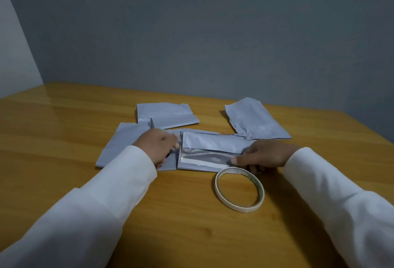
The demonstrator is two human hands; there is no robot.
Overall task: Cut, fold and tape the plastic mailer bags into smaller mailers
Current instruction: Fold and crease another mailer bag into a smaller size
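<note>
Centrally, just below the middle of the frame, a folded grey mailer [210,152] lies on the glossy wooden table [64,118], its flap turned back to show a shiny dark inner face and a white adhesive strip [204,162] along the lower edge. At the mailer's left end the left hand [158,147] is curled; something dark shows beneath it, though I cannot tell what, nor whether the fingers clamp it. At the right end the right hand [264,155] pinches the mailer's edge with thumb and bent fingers. Both arms wear white sleeves. Lower right of the mailer, touching its bottom edge, a thin roll of white tape [239,189] lies flat. A larger grey sheet [119,141] spreads under the left hand; two more grey pieces sit higher up, one upper left [166,115], one upper right [255,119]. No writing or brand is legible anywhere.
</note>
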